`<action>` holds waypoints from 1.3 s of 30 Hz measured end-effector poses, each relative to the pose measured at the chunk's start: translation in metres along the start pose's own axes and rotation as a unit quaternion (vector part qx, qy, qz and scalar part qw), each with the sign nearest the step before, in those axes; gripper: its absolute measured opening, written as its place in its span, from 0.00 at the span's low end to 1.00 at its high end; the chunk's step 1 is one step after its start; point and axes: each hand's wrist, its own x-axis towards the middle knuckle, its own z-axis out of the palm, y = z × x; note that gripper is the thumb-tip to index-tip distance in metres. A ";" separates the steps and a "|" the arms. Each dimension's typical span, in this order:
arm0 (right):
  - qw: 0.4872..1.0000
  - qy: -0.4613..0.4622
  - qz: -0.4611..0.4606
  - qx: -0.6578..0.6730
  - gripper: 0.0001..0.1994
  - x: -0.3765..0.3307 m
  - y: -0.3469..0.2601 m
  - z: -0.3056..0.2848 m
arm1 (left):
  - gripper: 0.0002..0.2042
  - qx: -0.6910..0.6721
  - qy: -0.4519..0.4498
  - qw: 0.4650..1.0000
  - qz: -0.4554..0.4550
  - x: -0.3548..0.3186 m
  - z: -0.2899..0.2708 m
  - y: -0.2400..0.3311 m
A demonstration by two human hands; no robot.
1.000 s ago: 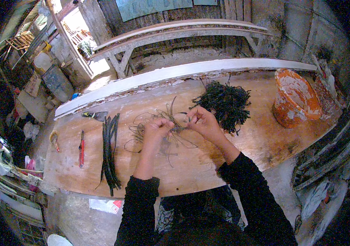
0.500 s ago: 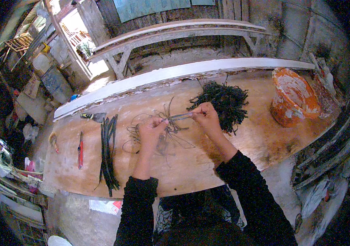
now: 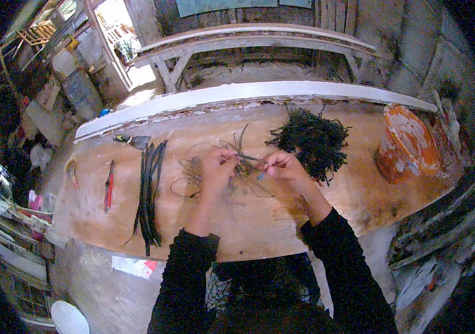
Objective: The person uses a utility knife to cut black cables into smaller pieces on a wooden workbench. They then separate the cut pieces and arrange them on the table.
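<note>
Over the middle of the table, my left hand (image 3: 215, 166) and my right hand (image 3: 286, 168) pinch a thin dark strip (image 3: 250, 158) stretched between their fingertips. A small bluish bit shows under the right fingers; I cannot tell what it is. Loose loops of thin wire (image 3: 183, 188) lie on the tabletop beneath and around my left hand. Left of them rests a bundle of long black strips (image 3: 151, 192). Just beyond my right hand is a bushy heap of short black strips (image 3: 311, 139).
Red-handled pliers (image 3: 109, 192), a brush (image 3: 71, 171) and a putty knife (image 3: 133, 141) lie on the left of the wooden table (image 3: 237, 234). An orange bucket (image 3: 396, 161) smeared with white tilts at the right. A long white board (image 3: 220, 96) runs along the far edge.
My right fingers have curled in and drawn closer to my left hand, so less of the strip shows between them. The whole view has shifted a little.
</note>
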 end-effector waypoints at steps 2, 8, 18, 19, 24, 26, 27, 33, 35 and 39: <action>0.999 0.017 -0.014 -0.045 0.05 0.004 -0.004 -0.005 | 0.05 0.000 -0.037 0.999 0.001 0.000 0.003 -0.002; 0.946 0.131 -0.099 -0.278 0.05 0.012 0.004 -0.015 | 0.04 0.037 -0.223 0.974 -0.011 -0.006 0.007 0.008; 0.894 0.260 -0.104 -0.349 0.02 0.014 0.004 -0.011 | 0.06 -0.072 -0.266 0.961 -0.007 -0.016 0.009 0.011; 0.886 0.258 -0.132 -0.362 0.02 0.015 0.006 -0.014 | 0.07 -0.055 -0.228 0.972 0.012 -0.013 0.008 0.008; 0.929 0.201 -0.149 -0.271 0.04 0.015 0.009 -0.010 | 0.04 -0.053 0.024 0.998 -0.005 0.004 -0.004 -0.004; 0.961 0.118 -0.114 -0.223 0.04 0.011 0.005 0.001 | 0.04 -0.075 0.100 0.992 0.001 0.007 -0.007 -0.001; 0.972 0.076 -0.096 -0.199 0.04 0.008 0.002 0.008 | 0.03 -0.072 0.091 0.993 -0.014 0.008 -0.009 0.000; 0.996 -0.060 0.024 -0.065 0.02 -0.002 -0.010 0.035 | 0.02 -0.034 0.057 0.997 -0.045 0.005 -0.011 0.009; 0.995 -0.068 0.030 -0.063 0.02 -0.002 -0.007 0.029 | 0.02 0.018 0.058 0.998 0.000 0.005 -0.010 0.008; 0.994 0.001 0.043 -0.097 0.04 -0.004 -0.010 0.022 | 0.02 0.060 0.013 0.997 0.050 0.007 -0.008 -0.002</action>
